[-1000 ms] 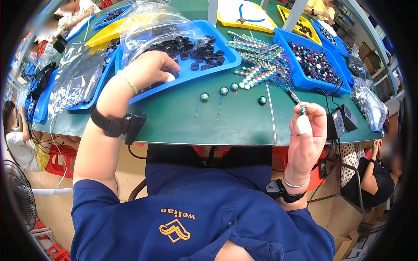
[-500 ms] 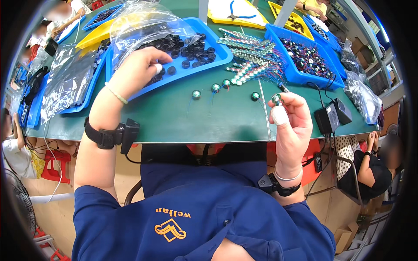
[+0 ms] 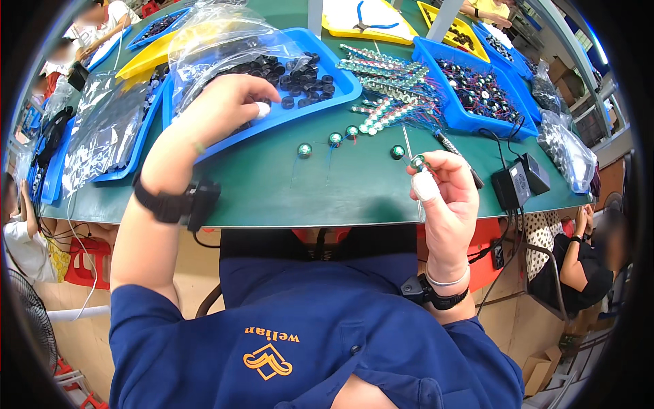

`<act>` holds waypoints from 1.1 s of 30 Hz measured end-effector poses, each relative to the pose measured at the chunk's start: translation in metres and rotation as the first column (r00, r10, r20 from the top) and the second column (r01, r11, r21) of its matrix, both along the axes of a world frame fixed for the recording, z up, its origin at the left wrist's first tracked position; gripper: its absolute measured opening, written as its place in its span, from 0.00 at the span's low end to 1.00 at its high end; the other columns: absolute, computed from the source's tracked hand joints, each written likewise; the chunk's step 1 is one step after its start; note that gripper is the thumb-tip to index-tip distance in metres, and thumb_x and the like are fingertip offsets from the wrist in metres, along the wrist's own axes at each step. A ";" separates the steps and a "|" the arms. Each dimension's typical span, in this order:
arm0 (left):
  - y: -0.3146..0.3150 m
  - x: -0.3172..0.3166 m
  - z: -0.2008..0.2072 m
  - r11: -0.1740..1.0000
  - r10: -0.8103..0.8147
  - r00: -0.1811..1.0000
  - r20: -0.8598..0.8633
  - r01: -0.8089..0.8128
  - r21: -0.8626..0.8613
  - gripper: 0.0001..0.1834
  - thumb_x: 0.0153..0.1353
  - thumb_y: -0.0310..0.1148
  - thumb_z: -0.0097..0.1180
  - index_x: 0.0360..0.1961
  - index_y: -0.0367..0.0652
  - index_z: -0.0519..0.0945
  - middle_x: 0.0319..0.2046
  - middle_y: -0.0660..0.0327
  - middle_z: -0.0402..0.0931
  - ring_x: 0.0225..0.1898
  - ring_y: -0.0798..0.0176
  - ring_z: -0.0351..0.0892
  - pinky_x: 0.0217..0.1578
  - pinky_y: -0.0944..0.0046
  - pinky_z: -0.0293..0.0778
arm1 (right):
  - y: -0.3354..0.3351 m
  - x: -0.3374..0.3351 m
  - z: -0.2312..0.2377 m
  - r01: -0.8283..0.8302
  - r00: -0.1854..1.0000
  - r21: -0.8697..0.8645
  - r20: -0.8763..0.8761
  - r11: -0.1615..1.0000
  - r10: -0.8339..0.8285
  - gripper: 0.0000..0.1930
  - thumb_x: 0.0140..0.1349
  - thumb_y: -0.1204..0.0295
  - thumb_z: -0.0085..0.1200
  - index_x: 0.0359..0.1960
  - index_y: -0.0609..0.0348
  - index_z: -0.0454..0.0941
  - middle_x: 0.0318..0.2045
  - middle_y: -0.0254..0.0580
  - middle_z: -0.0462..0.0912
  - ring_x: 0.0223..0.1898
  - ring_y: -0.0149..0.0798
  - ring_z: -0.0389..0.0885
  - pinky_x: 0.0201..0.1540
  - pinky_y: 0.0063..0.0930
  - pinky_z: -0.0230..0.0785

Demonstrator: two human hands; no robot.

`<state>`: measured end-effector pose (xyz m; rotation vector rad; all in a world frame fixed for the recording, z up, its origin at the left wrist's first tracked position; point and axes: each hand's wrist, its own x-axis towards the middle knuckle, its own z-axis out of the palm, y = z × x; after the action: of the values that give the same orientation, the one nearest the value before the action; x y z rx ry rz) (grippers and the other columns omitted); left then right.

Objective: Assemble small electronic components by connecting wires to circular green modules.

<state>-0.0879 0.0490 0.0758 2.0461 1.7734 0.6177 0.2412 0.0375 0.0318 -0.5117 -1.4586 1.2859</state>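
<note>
Blue-handled pliers (image 3: 363, 26) lie in a yellow tray (image 3: 371, 36) toward the far edge of the counter (image 3: 306, 201); black power adapters (image 3: 510, 187) sit near its right corner; a fan (image 3: 28, 317) shows beyond its left.

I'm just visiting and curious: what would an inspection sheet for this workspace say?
Surface: green tabletop, partly covered.
Job's things: blue tray of round black parts; four loose green pieces lying nearby.
Clutter: plastic bag draped over the blue tray; blue-handled pliers beyond.
Hands: left hand at the blue tray, its grip unclear; right hand pinching a round green part.
Cables: black cables hang from power adapters at the tabletop's right.
Surroundings: fan, red stool, other people.
</note>
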 end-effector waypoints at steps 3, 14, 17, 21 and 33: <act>-0.036 0.030 0.011 0.997 0.039 0.840 0.541 -0.001 -0.071 0.19 0.54 0.27 0.61 0.49 0.38 0.80 0.41 0.60 0.81 0.43 0.66 0.82 0.45 0.67 0.75 | 0.003 -0.007 -0.002 -0.073 0.996 0.036 -0.042 0.997 0.074 0.13 0.62 0.83 0.54 0.49 0.67 0.74 0.44 0.38 0.77 0.45 0.30 0.77 0.48 0.22 0.69; -0.075 0.103 -0.027 0.992 -0.121 0.527 0.841 0.101 0.079 0.21 0.58 0.20 0.59 0.54 0.33 0.76 0.45 0.62 0.76 0.45 0.70 0.78 0.51 0.70 0.73 | -0.012 -0.029 -0.004 -0.208 0.977 -0.206 0.005 0.956 0.213 0.12 0.64 0.77 0.56 0.48 0.66 0.75 0.40 0.41 0.82 0.41 0.29 0.81 0.45 0.23 0.74; -0.074 0.107 -0.031 0.993 -0.116 0.541 0.833 0.073 0.091 0.20 0.56 0.19 0.61 0.51 0.33 0.78 0.43 0.63 0.75 0.43 0.71 0.79 0.49 0.70 0.75 | -0.011 -0.028 -0.007 -0.167 0.984 -0.218 0.023 0.961 0.176 0.11 0.64 0.76 0.56 0.47 0.66 0.75 0.38 0.41 0.83 0.38 0.30 0.82 0.42 0.23 0.75; -0.075 0.111 -0.032 0.998 -0.064 0.524 0.849 0.009 0.069 0.19 0.54 0.18 0.62 0.48 0.32 0.79 0.39 0.64 0.74 0.41 0.71 0.80 0.45 0.71 0.77 | -0.012 -0.030 -0.009 -0.177 0.984 -0.233 -0.020 0.956 0.177 0.11 0.65 0.75 0.56 0.46 0.66 0.75 0.37 0.41 0.83 0.37 0.30 0.82 0.42 0.23 0.76; -0.074 0.111 -0.032 0.994 -0.055 0.663 0.746 -0.035 0.104 0.18 0.53 0.19 0.63 0.47 0.31 0.80 0.38 0.63 0.74 0.40 0.70 0.79 0.44 0.71 0.77 | -0.011 -0.031 -0.007 -0.092 0.981 -0.190 0.152 0.978 0.122 0.08 0.61 0.80 0.56 0.42 0.66 0.75 0.36 0.38 0.82 0.37 0.28 0.82 0.40 0.21 0.74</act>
<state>0.0229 -0.0253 0.0433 1.4864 1.2268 1.3505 0.2099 0.0266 0.0252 -0.6799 -1.5277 1.5013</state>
